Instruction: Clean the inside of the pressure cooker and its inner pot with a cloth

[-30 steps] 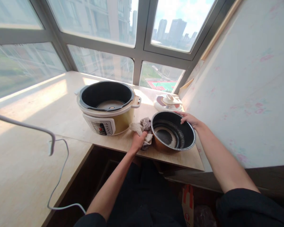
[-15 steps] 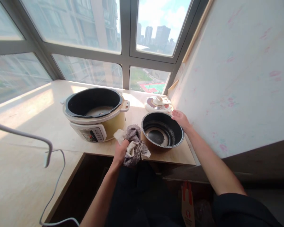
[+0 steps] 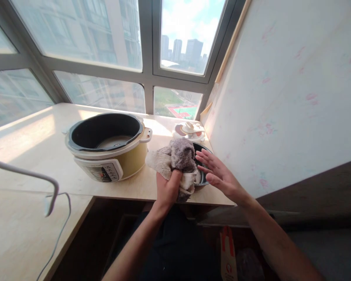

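My left hand (image 3: 167, 188) grips a bunched grey-and-cream cloth (image 3: 181, 153), held up in front of the black inner pot (image 3: 204, 180). The cloth hides much of that pot, which stands at the right of the wooden ledge. Over the pot's right side, my right hand (image 3: 219, 171) is open with fingers spread, close to the cloth and holding nothing. To the left stands the pressure cooker body (image 3: 131, 154), lidless, with a dark interior and a control panel on its front. Behind the pot lies a white lid (image 3: 190, 132) with a handle.
Windows (image 3: 175, 97) run along the back of the ledge (image 3: 140, 189), and a patterned wall (image 3: 280, 117) rises on the right. A grey curved tube (image 3: 32, 169) and a thin cable (image 3: 62, 224) are at the left. A paper bag (image 3: 228, 257) stands below.
My left hand has lifted the cloth up and right, in front of the pot. The right hand has left the pot's rim and come nearer the cloth, fingers spread. The view has shifted slightly.
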Demonstrator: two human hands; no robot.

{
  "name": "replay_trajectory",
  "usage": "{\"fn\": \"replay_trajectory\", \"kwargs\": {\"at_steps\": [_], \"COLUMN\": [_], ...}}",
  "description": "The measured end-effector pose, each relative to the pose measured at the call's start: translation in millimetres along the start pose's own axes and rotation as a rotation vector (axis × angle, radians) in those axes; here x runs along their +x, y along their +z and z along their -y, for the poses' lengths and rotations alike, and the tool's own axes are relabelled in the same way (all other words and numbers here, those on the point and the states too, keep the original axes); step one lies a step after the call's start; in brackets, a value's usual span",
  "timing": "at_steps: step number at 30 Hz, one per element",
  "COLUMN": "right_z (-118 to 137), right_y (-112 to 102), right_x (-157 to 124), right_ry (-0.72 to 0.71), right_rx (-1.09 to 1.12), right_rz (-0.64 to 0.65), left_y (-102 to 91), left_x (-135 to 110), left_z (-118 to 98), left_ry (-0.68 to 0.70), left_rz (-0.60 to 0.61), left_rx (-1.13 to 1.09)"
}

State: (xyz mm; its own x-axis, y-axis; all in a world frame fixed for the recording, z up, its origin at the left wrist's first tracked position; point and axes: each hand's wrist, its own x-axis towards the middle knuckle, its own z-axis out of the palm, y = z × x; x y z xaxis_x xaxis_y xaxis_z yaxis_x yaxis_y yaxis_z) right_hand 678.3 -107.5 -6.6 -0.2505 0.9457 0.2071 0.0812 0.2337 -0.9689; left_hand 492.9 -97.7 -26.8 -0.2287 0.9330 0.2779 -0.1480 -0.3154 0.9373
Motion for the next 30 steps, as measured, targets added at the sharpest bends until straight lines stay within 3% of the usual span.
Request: {"fn": "replay_trajectory", "kwargs": {"at_steps": [2,3,8,15,20,23,26,30], "right_z": [2,2,1,-1,-16,-26,-32,-37], "right_y": [9,12,12,-1,-32,-60,-86,-103], "right_x": [-8,-10,-1,24,39,43,44,50], "right_ry": [0.033,0.046,0.089,0.149,0.122,0.125,0.084,0.102], "right_rx": [0.016,0.017,0.159,0.193,0.094,0.011,-0.137,-0.361], "right_rz": [0.059,0.03,-0.289,-0.577,-0.759,-0.908,-1.005,-0.927], "left_y": [17.8,24.5,36.7,39.9,26.2,11.8,-0.4,-8.6], "left_x": [-2,-2,7,18,31,37,44,54], "left_z": [-6,-7,-2,2,6,20,37,60], "left_ry": [0.046,0.066,0.266,0.252,0.232,0.255,0.309,0.271], "left_rz": [0.208,0.306,0.695,0.842,0.928,0.829,0.586,0.259], "left_rx": [0.056,0.082,0.266,0.539,0.424,0.432,0.492,0.581]}}
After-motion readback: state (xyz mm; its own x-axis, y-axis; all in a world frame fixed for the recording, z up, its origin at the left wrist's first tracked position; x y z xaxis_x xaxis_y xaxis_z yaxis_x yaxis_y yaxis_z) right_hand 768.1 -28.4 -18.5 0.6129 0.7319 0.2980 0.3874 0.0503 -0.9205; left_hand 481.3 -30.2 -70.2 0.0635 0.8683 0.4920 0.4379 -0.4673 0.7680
